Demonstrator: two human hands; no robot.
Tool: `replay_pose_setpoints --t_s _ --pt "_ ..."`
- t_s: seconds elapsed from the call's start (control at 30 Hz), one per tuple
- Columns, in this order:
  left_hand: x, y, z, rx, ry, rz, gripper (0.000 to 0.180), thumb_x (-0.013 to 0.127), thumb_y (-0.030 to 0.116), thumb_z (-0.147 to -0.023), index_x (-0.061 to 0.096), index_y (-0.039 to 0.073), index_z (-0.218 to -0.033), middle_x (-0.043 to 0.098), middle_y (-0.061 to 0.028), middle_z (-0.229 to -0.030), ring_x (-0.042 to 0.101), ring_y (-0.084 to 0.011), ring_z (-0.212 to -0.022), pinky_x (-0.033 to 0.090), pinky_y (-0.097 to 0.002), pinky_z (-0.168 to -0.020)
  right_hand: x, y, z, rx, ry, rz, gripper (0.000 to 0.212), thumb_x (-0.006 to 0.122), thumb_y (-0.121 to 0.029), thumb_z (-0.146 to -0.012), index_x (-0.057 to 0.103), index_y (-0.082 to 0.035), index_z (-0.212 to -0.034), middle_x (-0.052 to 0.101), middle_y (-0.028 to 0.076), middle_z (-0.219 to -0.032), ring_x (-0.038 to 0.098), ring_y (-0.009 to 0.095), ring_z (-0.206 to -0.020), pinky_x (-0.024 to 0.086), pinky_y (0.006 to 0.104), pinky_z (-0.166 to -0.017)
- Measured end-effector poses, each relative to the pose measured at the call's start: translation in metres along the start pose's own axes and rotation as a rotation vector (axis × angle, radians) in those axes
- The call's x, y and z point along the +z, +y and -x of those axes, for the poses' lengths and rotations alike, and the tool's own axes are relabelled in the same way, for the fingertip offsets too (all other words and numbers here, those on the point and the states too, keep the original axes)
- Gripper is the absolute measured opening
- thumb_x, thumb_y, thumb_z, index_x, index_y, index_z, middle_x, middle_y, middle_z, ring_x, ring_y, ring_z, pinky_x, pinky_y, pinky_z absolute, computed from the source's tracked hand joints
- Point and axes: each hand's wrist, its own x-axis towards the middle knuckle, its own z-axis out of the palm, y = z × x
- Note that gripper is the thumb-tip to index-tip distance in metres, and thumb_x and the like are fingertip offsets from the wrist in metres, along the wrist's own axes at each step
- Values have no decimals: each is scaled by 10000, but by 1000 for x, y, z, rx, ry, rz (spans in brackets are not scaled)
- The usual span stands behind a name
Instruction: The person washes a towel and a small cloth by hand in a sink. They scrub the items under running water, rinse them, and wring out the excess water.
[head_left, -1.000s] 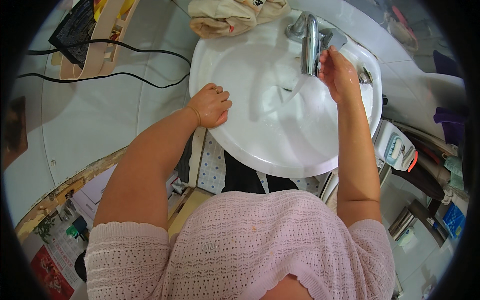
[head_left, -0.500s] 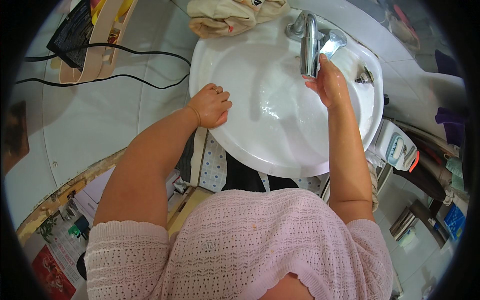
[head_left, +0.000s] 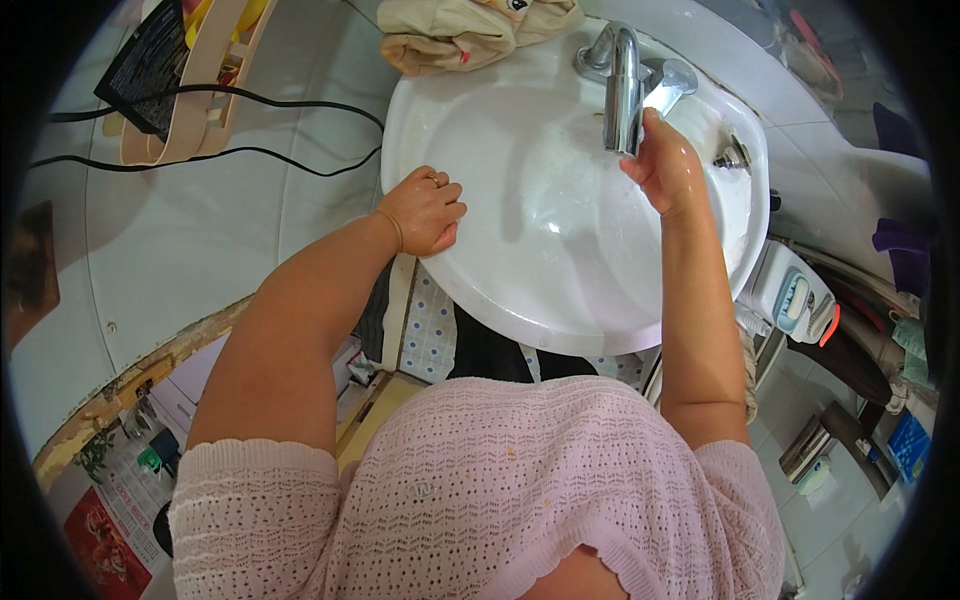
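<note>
A white washbasin spreads out in front of me. On its left rim rests my left hand, curled into a fist with a ring on one finger and nothing seen in it. At the back right stands a chrome faucet with its spout over the bowl. My right hand is wet and reaches up beside the spout, its thumb against the tip of the faucet lever. The spout partly hides its curled fingers. Wet sheen shows on the bowl's bottom.
A folded beige cloth lies on the basin's back left edge. Black cables run along the left wall past a pinkish holder. Right of the basin hangs a white and blue container. A metal drain stopper sits near the right rim.
The right hand's fingers have drawn slightly away from under the spout, while its thumb stays at the lever. The sparkling ripples in the bowl have smoothed out. My left hand stays put.
</note>
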Motion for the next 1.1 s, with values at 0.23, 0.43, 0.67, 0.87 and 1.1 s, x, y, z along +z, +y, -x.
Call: replay_pose_setpoints --t_s 0.23,0.43,0.67,0.87,1.1 --pt "0 0 1 6 12 -3 97 582 186 -637 565 92 -650 526 -57 -725 524 -240 -746 402 -355 -768 -1 -37 -10 81 -112 -419 189 448 -167 -924 467 6 -849 557 126 -807 553 183 -649 509 253 -557" --pt "1 -1 3 4 -9 6 92 580 179 -634 565 89 -650 525 -57 -721 527 -244 -738 404 -359 -771 0 10 3 -262 -33 151 271 518 -311 -903 505 -68 -783 488 15 -660 423 105 -536 349 234 -486" --pt "-1 -1 -1 15 -6 -1 90 579 175 -632 563 88 -648 526 -58 -731 528 -244 -740 404 -361 -773 7 109 19 264 -6 187 262 453 -279 -915 450 -90 -734 418 -8 -622 341 86 -476 282 228 -414" --pt "-1 0 0 16 -1 -3 90 582 174 -630 562 87 -646 522 -59 -728 526 -243 -743 405 -357 -770 26 87 8 177 -98 316 331 468 -347 -904 449 -82 -705 454 -2 -637 389 92 -521 313 239 -460" --pt "-2 -1 -1 27 14 3 88 583 168 -626 559 86 -643 520 -61 -725 522 -243 -734 407 -359 -756 41 68 -4 -172 -210 665 323 451 -339 -905 588 -46 -896 585 44 -808 535 166 -661 434 297 -623"
